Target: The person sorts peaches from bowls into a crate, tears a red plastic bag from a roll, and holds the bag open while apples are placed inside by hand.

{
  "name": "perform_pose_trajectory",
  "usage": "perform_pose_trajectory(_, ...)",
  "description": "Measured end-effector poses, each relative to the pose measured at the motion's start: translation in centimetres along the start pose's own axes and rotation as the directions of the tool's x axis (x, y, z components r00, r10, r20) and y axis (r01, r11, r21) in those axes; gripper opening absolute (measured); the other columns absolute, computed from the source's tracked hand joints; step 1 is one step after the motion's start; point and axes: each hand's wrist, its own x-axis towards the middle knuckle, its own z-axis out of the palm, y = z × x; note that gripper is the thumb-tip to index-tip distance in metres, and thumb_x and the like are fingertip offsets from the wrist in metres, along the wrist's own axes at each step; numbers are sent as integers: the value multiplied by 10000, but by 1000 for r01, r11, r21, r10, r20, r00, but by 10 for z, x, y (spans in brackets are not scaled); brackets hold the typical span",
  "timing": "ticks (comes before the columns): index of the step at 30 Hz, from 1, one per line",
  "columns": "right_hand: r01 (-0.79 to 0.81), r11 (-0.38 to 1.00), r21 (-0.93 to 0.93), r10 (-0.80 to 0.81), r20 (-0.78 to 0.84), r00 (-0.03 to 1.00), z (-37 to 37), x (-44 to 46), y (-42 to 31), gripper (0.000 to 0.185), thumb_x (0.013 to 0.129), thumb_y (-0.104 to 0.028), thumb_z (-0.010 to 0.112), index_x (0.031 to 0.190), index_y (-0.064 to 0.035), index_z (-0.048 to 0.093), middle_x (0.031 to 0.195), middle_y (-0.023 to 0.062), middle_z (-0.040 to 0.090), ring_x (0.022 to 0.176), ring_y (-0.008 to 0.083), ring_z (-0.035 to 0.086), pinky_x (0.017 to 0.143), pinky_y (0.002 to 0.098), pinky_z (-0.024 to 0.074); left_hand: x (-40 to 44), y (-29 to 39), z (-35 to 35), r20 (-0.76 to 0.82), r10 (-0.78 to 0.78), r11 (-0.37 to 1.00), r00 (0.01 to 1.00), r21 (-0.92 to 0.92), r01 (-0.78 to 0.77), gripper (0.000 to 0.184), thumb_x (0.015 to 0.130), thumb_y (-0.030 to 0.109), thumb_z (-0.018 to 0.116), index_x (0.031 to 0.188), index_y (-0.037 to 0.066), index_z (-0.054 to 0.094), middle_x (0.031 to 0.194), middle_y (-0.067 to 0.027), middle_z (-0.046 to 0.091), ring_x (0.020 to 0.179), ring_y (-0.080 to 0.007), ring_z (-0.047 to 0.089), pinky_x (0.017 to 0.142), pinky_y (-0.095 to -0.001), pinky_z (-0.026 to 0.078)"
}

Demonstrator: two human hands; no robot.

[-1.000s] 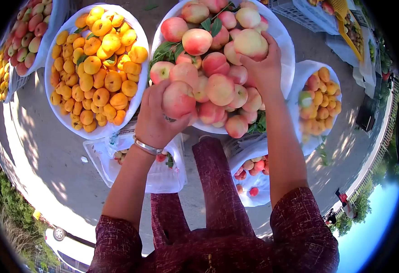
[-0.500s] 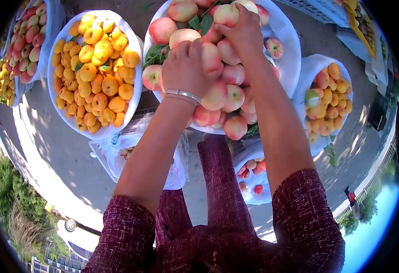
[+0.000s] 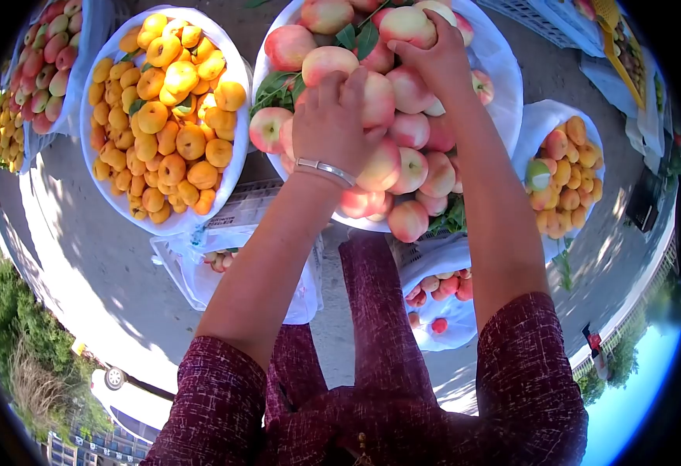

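Observation:
A white-lined round basket (image 3: 503, 116) holds a heap of large pink-and-cream peaches (image 3: 409, 221). My left hand (image 3: 329, 128), with a silver bracelet at the wrist, lies over the heap. Its fingers curl down, and a peach (image 3: 377, 101) sits between its thumb and index finger; the side under the palm is hidden. Farther back, my right hand (image 3: 443, 62) grips a pale pink peach (image 3: 406, 27) at the top of the pile, thumb and fingers around its right side. Green leaves (image 3: 274, 92) lie among the fruit at the left rim.
On the left stands a basket of yellow flat peaches (image 3: 171, 140); beyond it are red-green fruits (image 3: 45, 70). A smaller basket of orange-yellow fruit (image 3: 569, 171) is at right. Near my legs are a plastic bag (image 3: 193, 272) and a lined basket with a few peaches (image 3: 445, 287).
The whole view has shifted slightly, so the peach basket appears farther right. My left hand has moved a little along the pile, its thumb now showing. My right hand stays on the same peach.

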Motion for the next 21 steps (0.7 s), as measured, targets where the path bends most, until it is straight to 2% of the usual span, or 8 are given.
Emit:
perform_pose_trajectory(2, -208, 941, 268, 176, 137, 975, -5, 9, -10, 772, 709, -425, 782, 1298, -40, 464, 1160, 122, 581, 993, 257, 615, 845, 351, 504, 1, 0, 0, 2, 2, 1000, 1000, -5, -2, 785, 637, 342, 805, 1310, 118, 470, 1217, -124, 533, 1059, -327, 559, 885, -423, 492)
perform_pose_trajectory(4, -502, 719, 481, 336, 391, 857, -5, 21, -19, 752, 737, -468, 757, 1274, -21, 479, 1082, 94, 621, 859, 205, 652, 753, 326, 515, 1, 1, 1, -4, 4, 1000, 1000, -11, -4, 784, 641, 336, 803, 1316, 117, 471, 1219, -126, 532, 1073, -326, 551, 898, -427, 483)
perform_pose_trajectory(5, -552, 702, 450, 322, 490, 810, -1, 32, -13, 684, 770, -484, 725, 1238, -31, 515, 1042, 74, 630, 765, 153, 646, 680, 293, 502, 1, 2, 2, -12, 3, 1000, 1000, -13, -3, 783, 643, 334, 802, 1319, 117, 471, 1219, -126, 532, 1081, -325, 546, 905, -429, 478)
perform_pose_trajectory(8, -642, 626, 442, 328, 597, 732, 11, 41, -6, 643, 792, -496, 695, 1203, -24, 546, 1038, 89, 638, 753, 164, 643, 673, 283, 501, 2, 3, 6, -42, 9, 1000, 999, -13, -9, 779, 649, 331, 797, 1323, 117, 472, 1216, -129, 534, 1099, -322, 534, 922, -432, 465)
perform_pose_trajectory(11, -633, 720, 284, 431, 533, 728, 8, 46, -15, 582, 825, -458, 685, 1214, -43, 562, 1056, 84, 645, 797, 164, 652, 685, 275, 509, 4, 2, 7, -36, 14, 1000, 999, -9, -15, 773, 652, 334, 795, 1322, 117, 476, 1217, -125, 538, 1104, -319, 532, 929, -427, 458)
perform_pose_trajectory(14, -136, 991, -5, 136, 84, 987, 11, 30, -16, 657, 884, -534, 530, 1315, -38, 496, 1131, 260, 628, 1021, 389, 619, 910, 458, 457, 8, 4, 6, -17, 20, 1000, 1000, -1, -20, 771, 655, 342, 792, 1322, 116, 478, 1229, -116, 540, 1108, -314, 531, 936, -424, 451)
perform_pose_trajectory(17, -112, 994, 4, 111, 129, 985, -3, 23, -42, 497, 909, -439, 533, 1160, -15, 594, 1087, 263, 634, 996, 381, 622, 862, 447, 477, 10, 6, 4, -17, 19, 1000, 1000, 12, -19, 773, 657, 350, 790, 1323, 114, 477, 1244, -108, 540, 1118, -306, 527, 942, -424, 444)
perform_pose_trajectory(21, 140, 979, -149, -134, 55, 990, -3, 22, -39, 467, 912, -409, 529, 1118, 3, 604, 1002, 265, 639, 961, 403, 612, 843, 445, 479, 14, 6, 4, -4, 37, 999, 999, -1, -37, 783, 659, 358, 792, 1331, 114, 470, 1256, -105, 542, 1125, -294, 526, 942, -416, 443)
